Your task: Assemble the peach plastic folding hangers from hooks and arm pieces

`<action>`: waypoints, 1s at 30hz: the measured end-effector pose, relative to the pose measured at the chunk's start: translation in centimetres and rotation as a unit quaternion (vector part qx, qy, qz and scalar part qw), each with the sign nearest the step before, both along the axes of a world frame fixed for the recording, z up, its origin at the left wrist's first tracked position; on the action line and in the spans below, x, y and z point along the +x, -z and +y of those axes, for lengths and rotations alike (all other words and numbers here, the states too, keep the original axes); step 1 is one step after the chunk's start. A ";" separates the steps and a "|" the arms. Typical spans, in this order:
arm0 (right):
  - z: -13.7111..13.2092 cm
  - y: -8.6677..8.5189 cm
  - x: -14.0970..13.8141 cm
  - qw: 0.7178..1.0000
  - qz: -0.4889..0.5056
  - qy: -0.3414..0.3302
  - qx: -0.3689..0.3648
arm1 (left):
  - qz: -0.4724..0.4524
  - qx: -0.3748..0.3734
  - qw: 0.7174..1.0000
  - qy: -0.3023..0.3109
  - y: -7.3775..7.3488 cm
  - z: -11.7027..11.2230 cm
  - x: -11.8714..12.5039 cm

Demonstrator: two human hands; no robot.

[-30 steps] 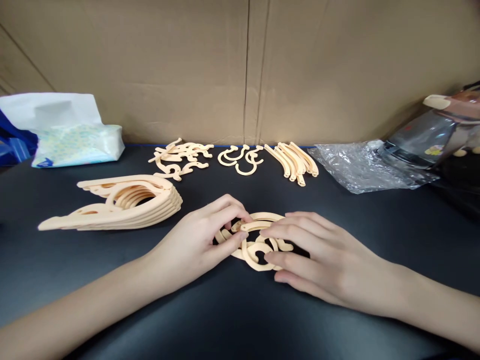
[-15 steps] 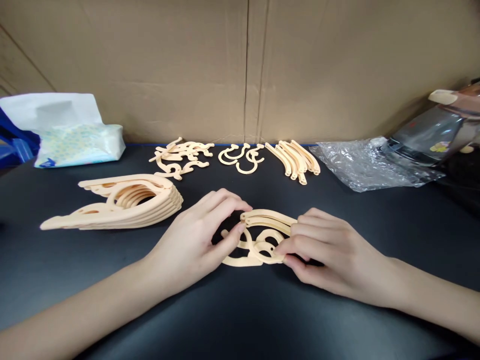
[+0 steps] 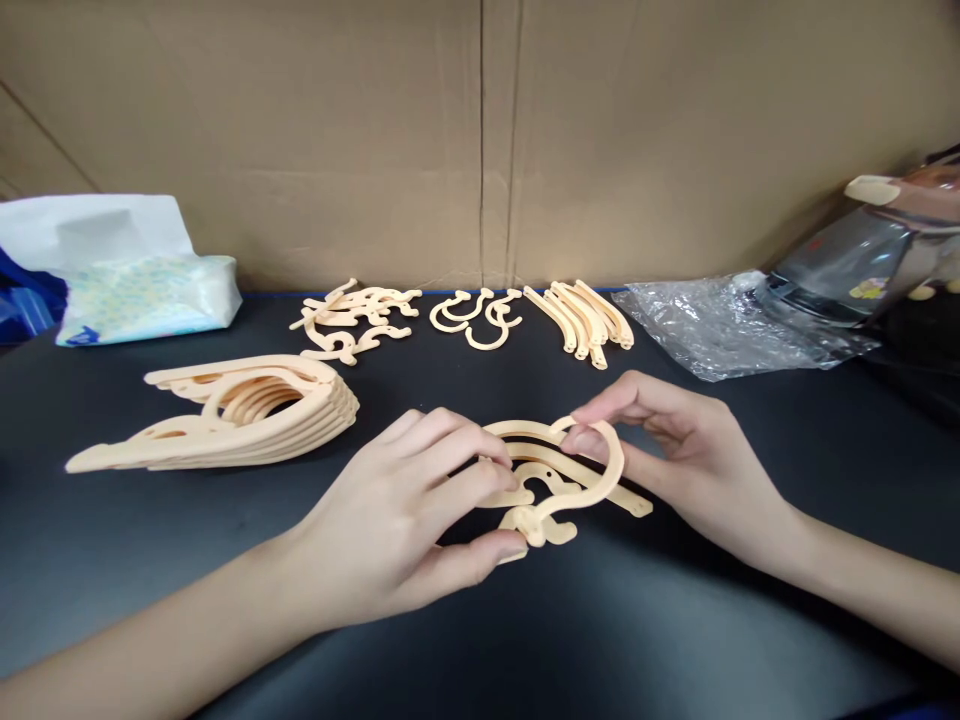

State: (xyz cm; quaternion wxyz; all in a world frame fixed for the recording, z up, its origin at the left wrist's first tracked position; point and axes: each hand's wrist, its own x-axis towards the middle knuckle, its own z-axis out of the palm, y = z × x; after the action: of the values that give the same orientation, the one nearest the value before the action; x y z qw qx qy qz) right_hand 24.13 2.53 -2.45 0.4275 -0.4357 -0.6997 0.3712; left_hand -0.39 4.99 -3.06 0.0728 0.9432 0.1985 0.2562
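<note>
Between the thumb and finger of my right hand, the curved end of a cream plastic hanger hook is pinched. The hook's knobbed base rests by a flat curved hanger piece, low in the middle. My left hand is closed on that curved piece, thumb at its near edge and fingers over its top; part of it is hidden beneath them. Directly behind lie two long curved hanger arms on the black table, partly covered by the hook and fingers.
A stack of folded cream hangers lies at left. Farther back are a pile of curved pieces, several loose hooks and a bunch of hanger arms. A tissue pack, clear plastic bag and transparent jug stand around.
My right hand has turned upward and now lifts the hook's curved end. My left hand has shifted nearer to me, from the arms' ends onto the curved piece.
</note>
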 end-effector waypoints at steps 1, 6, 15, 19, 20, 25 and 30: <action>0.2 0.0 0.0 1.000 0.024 0.004 -0.014 | 0.003 0.002 1.000 0.000 0.0 0.0 0.0; 0.2 0.0 -0.1 0.998 0.050 -0.006 -0.032 | -0.012 -0.036 0.999 -0.014 -0.1 0.1 0.0; -0.1 -0.2 -0.1 0.999 -0.006 -0.039 -0.036 | -0.028 -0.056 0.997 -0.032 -0.1 -0.3 0.4; -0.1 -0.4 -0.2 0.998 0.024 -0.016 -0.052 | -0.038 -0.057 0.994 -0.083 0.0 -0.2 0.3; -0.1 -0.5 -0.2 0.998 0.028 0.005 -0.050 | -0.047 -0.061 0.992 -0.104 0.0 -0.1 0.2; 0.3 -1.1 -0.1 0.995 -0.069 0.021 -0.068 | -0.067 -0.070 0.980 -0.175 0.1 0.3 0.0; 0.5 -1.5 -0.8 0.989 -0.090 -0.018 -0.115 | -0.037 0.024 0.990 -0.135 0.3 -0.5 1.0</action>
State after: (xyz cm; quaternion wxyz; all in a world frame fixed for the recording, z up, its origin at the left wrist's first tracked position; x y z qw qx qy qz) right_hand 23.31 3.00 -0.96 0.3030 -0.5011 -0.6957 0.4161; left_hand 0.58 4.50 -3.38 0.0219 0.8990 0.3152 0.3032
